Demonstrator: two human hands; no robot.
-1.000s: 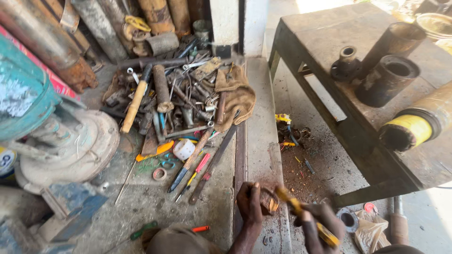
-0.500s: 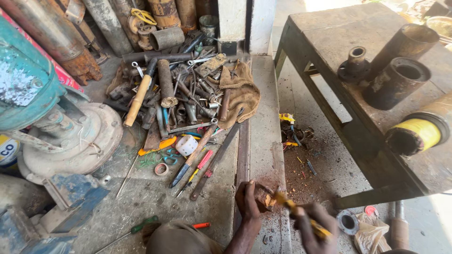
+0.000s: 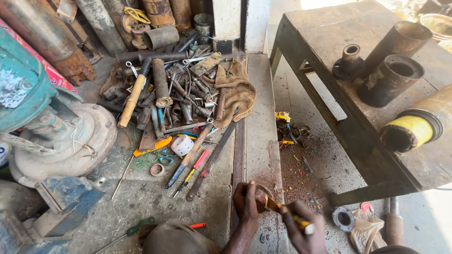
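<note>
Down by the concrete step, the left hand (image 3: pixel 246 202) is curled around a small round rusty metal part (image 3: pixel 262 196), pinning it against the step's edge (image 3: pixel 263 155). The right hand (image 3: pixel 301 230) is fisted on the yellow-and-black handle of a screwdriver (image 3: pixel 287 214), its tip at the part. Just left lies a long flat steel bar (image 3: pixel 239 155), then a red-handled screwdriver (image 3: pixel 197 164) and a roll of white tape (image 3: pixel 182 145) — beyond, a heap of greasy tools and a brown rag (image 3: pixel 238 91). To the right stands a dark metal table (image 3: pixel 339 56) carrying 2 black pipe sections (image 3: pixel 390 80).
</note>
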